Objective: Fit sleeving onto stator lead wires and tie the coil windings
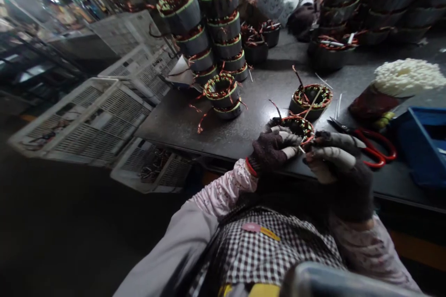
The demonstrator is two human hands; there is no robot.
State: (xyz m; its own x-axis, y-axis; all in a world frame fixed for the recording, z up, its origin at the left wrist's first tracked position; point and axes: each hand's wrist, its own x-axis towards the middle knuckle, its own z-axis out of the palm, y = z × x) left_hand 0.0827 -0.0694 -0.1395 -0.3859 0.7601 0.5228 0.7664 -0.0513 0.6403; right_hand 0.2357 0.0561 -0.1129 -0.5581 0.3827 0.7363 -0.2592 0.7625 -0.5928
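A wound motor stator (298,125), a dark ring with copper-red wires and yellow-green slot edges, rests at the table's front edge. My left hand (273,148), in a dark glove with light finger coverings, is closed around its near left side. My right hand (339,162), gloved alike, pinches at the stator's right rim, where red wire runs to the fingertips. A short pale strip (301,150) shows between the two hands; which fingers touch it I cannot tell. Just behind stands a second stator (310,106) with a thin stick lying across it.
Red-handled scissors (378,148) lie right of my right hand, beside a blue bin (418,144) and a bundle of white tubes (406,79). Stacked stators (226,48) stand at the back left. White crates (97,120) are left of the table. Another person's sleeve (270,0) is across it.
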